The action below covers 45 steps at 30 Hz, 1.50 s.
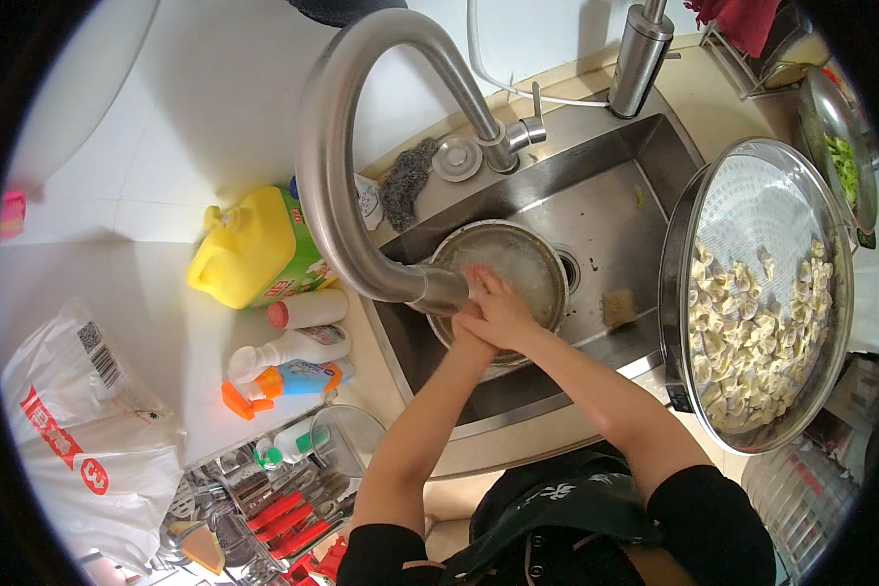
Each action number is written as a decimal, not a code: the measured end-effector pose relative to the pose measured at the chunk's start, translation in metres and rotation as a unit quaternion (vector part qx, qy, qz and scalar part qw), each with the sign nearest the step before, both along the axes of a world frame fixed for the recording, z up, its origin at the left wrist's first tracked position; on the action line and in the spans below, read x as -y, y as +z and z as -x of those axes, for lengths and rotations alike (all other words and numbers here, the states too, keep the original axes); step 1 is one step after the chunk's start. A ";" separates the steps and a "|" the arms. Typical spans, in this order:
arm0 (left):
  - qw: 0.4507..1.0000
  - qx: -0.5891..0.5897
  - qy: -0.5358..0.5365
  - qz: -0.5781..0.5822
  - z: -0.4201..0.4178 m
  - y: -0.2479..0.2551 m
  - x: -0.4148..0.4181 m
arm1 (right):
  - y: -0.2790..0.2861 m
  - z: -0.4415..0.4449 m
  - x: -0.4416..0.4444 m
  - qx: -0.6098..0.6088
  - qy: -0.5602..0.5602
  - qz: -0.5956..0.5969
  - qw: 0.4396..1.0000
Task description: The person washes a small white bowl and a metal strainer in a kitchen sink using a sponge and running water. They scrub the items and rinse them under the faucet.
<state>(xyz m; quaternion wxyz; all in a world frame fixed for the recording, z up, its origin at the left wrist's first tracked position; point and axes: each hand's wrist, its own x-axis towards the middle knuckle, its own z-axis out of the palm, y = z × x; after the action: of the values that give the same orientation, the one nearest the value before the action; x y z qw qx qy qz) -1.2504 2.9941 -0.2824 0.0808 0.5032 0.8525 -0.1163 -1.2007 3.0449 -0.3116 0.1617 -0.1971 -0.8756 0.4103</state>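
Observation:
My left hand [472, 333] and my right hand [509, 315] are pressed together just below the spout of a brushed-metal gooseneck faucet [311, 168]. The right hand lies flat across the left, which is mostly covered. I see no object held in either. Beneath them, a round metal basin [559, 275] with cloudy liquid sits in the left part of a stainless steel sink [615, 201]. The sink drain [573, 269] shows beside the basin. A tan sponge pad [618, 308] lies on the sink floor.
Right of the sink, a round perforated tray [754, 190] holds many small folded dumplings [747, 344]. Behind it, a pan [813, 110] contains chopped greens. On the left stand a yellow jug [253, 242], spray bottles [300, 377], a white plastic bag [95, 439] and red-handled utensils [286, 516].

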 end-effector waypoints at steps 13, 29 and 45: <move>0.984 0.128 -0.065 -0.107 -0.014 0.044 0.019 | -0.018 0.027 -0.021 0.026 -0.020 0.481 0.876; 0.431 0.556 0.498 -0.508 -0.009 0.030 0.049 | -0.069 -0.111 -0.126 0.514 -0.322 0.205 0.768; 0.478 0.548 0.499 -0.472 -0.061 0.022 0.104 | 0.057 -0.009 -0.167 0.044 -0.347 -0.242 0.905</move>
<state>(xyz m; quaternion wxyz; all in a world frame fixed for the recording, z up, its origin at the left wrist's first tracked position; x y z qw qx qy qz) -1.1889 2.8905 -0.2608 0.3262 -0.0828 0.6695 0.6622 -1.1921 3.2123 -0.2543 0.2976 -0.4615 -0.8304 0.0942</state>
